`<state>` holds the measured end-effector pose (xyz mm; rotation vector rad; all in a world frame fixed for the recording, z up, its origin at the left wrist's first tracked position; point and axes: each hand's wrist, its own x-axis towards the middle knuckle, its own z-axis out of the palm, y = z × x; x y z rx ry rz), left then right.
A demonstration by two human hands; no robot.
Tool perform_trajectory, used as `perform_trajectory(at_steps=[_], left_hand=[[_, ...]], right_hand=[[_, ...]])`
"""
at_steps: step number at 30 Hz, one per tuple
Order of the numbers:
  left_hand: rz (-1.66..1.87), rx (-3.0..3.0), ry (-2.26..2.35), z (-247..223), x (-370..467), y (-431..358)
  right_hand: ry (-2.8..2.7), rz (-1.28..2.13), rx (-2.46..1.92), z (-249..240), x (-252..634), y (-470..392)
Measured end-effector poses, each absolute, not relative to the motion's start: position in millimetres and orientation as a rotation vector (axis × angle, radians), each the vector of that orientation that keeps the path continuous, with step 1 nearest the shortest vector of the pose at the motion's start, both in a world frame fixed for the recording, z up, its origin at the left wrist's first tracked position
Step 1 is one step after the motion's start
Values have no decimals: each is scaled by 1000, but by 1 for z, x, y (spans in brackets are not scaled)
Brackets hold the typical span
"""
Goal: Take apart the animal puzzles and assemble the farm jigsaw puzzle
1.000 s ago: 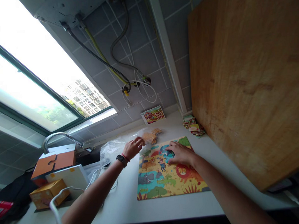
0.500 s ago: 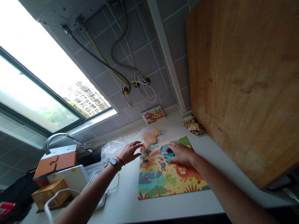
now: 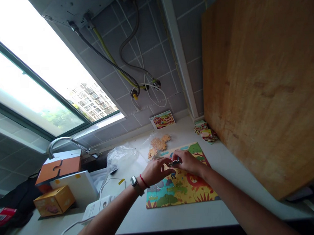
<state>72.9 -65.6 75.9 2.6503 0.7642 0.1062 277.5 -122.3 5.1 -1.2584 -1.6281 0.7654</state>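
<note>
My right hand [image 3: 187, 161] is closed on a small dark, thin thing that looks like a puzzle piece [image 3: 175, 162] seen nearly edge-on. From the left, my left hand [image 3: 157, 170] reaches up to that piece, thumb and fingers apart around its near end; whether they press on it is hard to see. Both hands hover over a colourful animal jigsaw puzzle [image 3: 182, 197] on the counter, hiding its middle. A red lion and green bushes show below the hands. Behind the puzzle lie loose tan, face-down puzzle pieces [image 3: 159, 143] by clear plastic.
A picture card [image 3: 162, 120] leans on the tiled wall. More pieces [image 3: 205, 132] are piled beside a large wooden board [image 3: 255, 91] at right. On the left are a crumpled plastic bag [image 3: 122, 156], boxes [image 3: 54, 201], a white power strip [image 3: 97, 207] with cables, and a faucet [image 3: 68, 139].
My left hand has moved right, from beside the loose pieces to my right hand. My right hand has turned slightly and lifted the dark piece into view. The camera view has shifted a little.
</note>
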Motion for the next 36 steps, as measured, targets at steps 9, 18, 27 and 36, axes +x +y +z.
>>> perform_trajectory(at_steps=[9, 18, 27, 36], left_hand=[[379, 3082, 972, 79, 42, -57], [371, 2975, 1525, 84, -1, 13], [397, 2831, 1256, 74, 22, 16], [615, 2964, 1109, 73, 5, 15]], right_hand=[[-1537, 584, -1363, 4, 281, -123], [-1503, 519, -1576, -9, 280, -118], [-1495, 517, -1589, -12, 283, -115], [-1502, 522, -1594, -12, 281, -115]])
